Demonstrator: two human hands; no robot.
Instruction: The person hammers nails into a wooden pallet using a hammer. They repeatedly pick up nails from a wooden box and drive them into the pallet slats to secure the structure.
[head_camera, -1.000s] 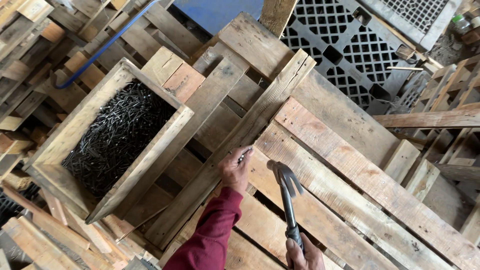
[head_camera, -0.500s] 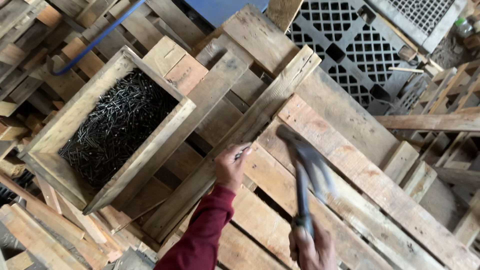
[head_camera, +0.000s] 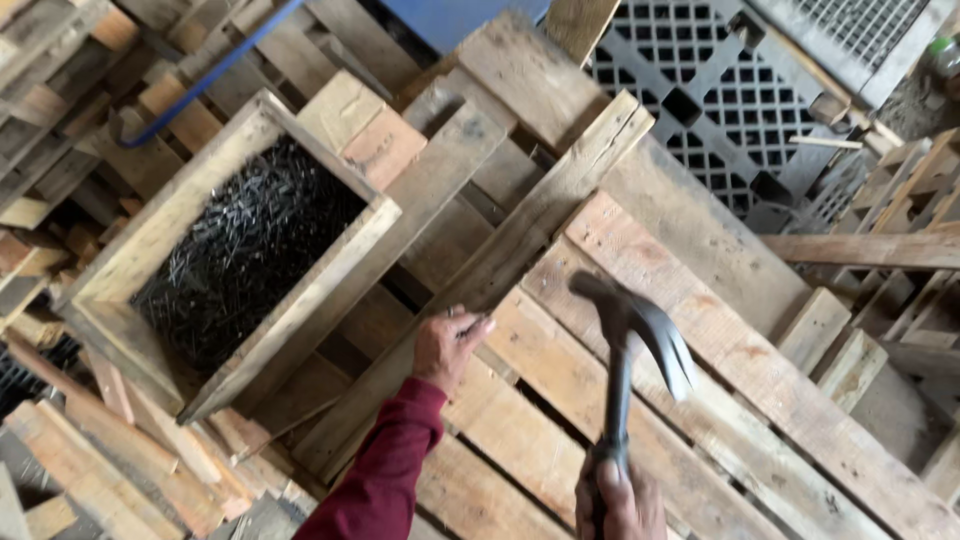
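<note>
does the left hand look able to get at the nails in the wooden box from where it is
Probably yes. The left hand rests on a plank just right of the open-topped wooden box; the nails lie uncovered, and only the box's low wall stands between.

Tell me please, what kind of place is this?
Probably a pallet repair or woodworking yard. Wooden pallets and loose boards lie stacked all around, an open wooden box holds a heap of dark nails, and the right hand raises a claw hammer while the left hand rests on a board.
</note>
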